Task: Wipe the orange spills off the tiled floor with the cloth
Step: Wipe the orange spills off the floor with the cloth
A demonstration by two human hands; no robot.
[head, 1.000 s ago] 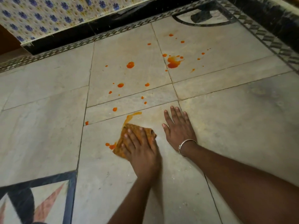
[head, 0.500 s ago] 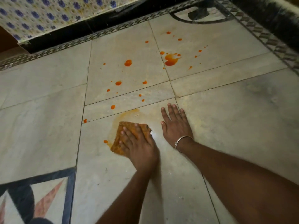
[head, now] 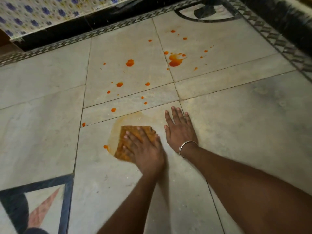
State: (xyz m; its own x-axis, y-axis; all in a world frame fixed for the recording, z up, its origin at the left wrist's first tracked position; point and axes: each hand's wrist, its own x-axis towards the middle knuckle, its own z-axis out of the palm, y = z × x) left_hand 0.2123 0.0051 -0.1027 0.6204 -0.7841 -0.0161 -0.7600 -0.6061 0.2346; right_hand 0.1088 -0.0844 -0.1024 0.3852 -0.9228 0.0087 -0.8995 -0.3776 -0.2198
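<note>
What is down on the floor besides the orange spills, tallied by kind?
Hands: 2 (left hand pressing the cloth, right hand flat on the floor)
Cloth: 1
Bracelet: 1
Total: 4

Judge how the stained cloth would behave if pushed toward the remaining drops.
Probably limp: the cloth lies flat and folded under the left hand. Likely damp, so it should slide yet leave a film, like the pale smear beside it.

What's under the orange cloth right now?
Pale tiled floor; a wet orange smear shows left of and beyond the folded orange cloth. Anything directly beneath is hidden by it and the left hand.
</note>
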